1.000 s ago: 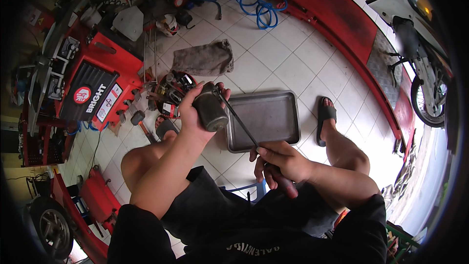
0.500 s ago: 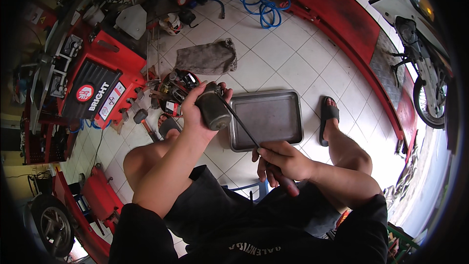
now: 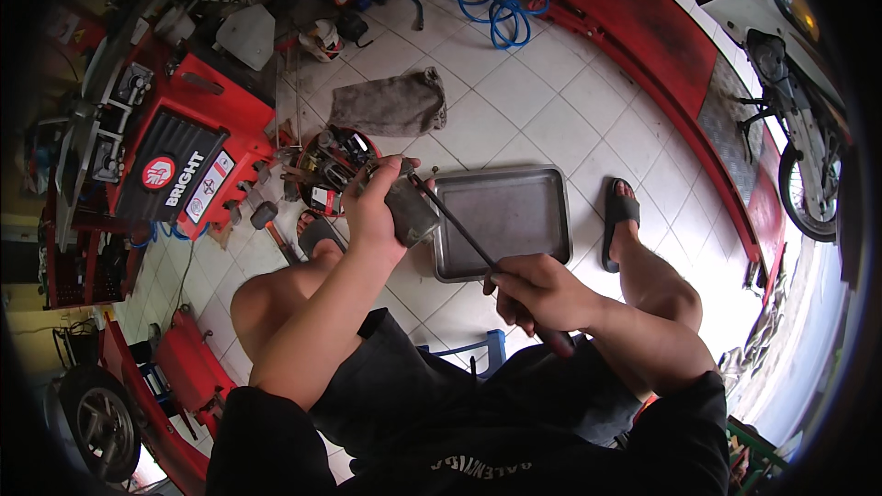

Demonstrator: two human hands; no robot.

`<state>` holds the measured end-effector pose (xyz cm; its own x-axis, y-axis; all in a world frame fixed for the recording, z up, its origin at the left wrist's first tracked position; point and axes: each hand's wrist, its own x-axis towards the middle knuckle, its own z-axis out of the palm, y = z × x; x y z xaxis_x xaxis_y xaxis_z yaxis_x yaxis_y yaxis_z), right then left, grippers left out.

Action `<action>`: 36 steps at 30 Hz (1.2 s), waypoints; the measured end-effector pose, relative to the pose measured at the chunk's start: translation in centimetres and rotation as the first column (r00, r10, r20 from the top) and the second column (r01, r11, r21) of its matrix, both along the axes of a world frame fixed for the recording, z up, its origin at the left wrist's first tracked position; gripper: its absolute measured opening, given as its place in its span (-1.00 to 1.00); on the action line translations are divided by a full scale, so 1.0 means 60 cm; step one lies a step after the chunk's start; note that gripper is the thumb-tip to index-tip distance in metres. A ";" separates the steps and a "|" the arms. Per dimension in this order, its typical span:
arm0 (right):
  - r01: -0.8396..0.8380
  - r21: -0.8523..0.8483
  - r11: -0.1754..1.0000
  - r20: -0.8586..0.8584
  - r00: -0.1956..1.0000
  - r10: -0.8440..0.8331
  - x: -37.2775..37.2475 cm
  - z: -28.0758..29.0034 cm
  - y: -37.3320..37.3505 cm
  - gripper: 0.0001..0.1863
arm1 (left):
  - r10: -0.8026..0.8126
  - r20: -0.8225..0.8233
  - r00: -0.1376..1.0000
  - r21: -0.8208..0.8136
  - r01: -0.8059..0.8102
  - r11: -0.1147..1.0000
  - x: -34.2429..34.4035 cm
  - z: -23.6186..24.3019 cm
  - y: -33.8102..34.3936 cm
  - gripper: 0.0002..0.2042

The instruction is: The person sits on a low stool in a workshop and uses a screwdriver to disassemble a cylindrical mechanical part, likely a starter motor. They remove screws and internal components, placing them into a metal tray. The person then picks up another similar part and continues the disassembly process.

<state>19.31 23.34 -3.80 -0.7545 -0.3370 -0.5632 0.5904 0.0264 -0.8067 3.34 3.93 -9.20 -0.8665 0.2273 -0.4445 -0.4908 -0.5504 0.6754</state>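
Note:
My left hand (image 3: 375, 211) is wrapped round a dark, grimy metal cylinder (image 3: 413, 213) that looks like a small motor housing, its near end tilted down to the right. In my right hand (image 3: 549, 292) is a screwdriver (image 3: 461, 231) with a long dark shaft and a dark reddish handle. The shaft runs up and left, its tip at the far right side of the cylinder; whether it touches is hard to make out. Below and to the right of the cylinder, a shallow metal tray (image 3: 562, 211) rests on the floor.
Behind my left hand stands a round container of tools and parts (image 3: 340, 152). A grey rag (image 3: 386, 103) lies farther off. A hammer (image 3: 266, 217) is beside the red tool cabinet (image 3: 241, 110). Blue hose (image 3: 501, 14) coils at the back; a red platform (image 3: 643, 50) borders the right.
The cylinder has turned in my left hand, its near end swinging slightly right. My right hand and the screwdriver handle have shifted a little to the right.

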 end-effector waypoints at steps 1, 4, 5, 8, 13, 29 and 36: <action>-0.003 0.073 0.997 -0.052 0.999 0.007 0.001 -0.011 0.001 -0.73 | 0.035 -0.001 0.999 -0.024 -0.035 0.999 0.002 0.003 0.004 -0.91; 0.101 0.334 0.937 -0.359 0.933 0.028 0.006 -0.030 -0.009 -0.83 | 0.032 -0.026 0.999 -0.068 -0.034 0.997 0.003 0.003 0.004 -0.93; 0.148 0.417 0.897 -0.473 0.878 0.075 0.009 -0.045 -0.014 -0.85 | 0.053 -0.040 0.998 -0.098 -0.057 0.994 0.002 0.001 0.005 -0.93; 0.238 0.615 0.752 -0.539 0.823 0.180 0.012 -0.061 -0.022 -0.88 | 0.114 -0.120 0.986 -0.199 -0.136 0.971 0.001 -0.007 0.008 -0.92; 0.144 0.599 0.788 -0.418 0.895 0.154 0.002 -0.063 -0.025 -0.83 | 0.137 -0.163 0.977 -0.237 -0.174 0.956 0.002 0.003 0.016 -0.91; 0.087 -0.261 0.961 0.179 0.983 -0.041 0.002 -0.035 -0.016 -0.74 | -0.310 0.022 0.951 -0.090 0.310 0.946 0.002 -0.005 0.009 -0.85; 0.038 -0.157 0.987 0.162 0.987 -0.012 -0.004 -0.038 -0.004 -0.72 | -0.338 -0.094 0.937 -0.219 0.311 0.925 0.024 -0.002 0.024 -0.86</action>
<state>19.09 23.11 -6.10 -0.6682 -0.4140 -0.6181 0.7112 -0.1114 -0.6941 4.80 5.36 -9.34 -0.8123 0.4245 -0.4001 -0.5225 -0.2245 0.8226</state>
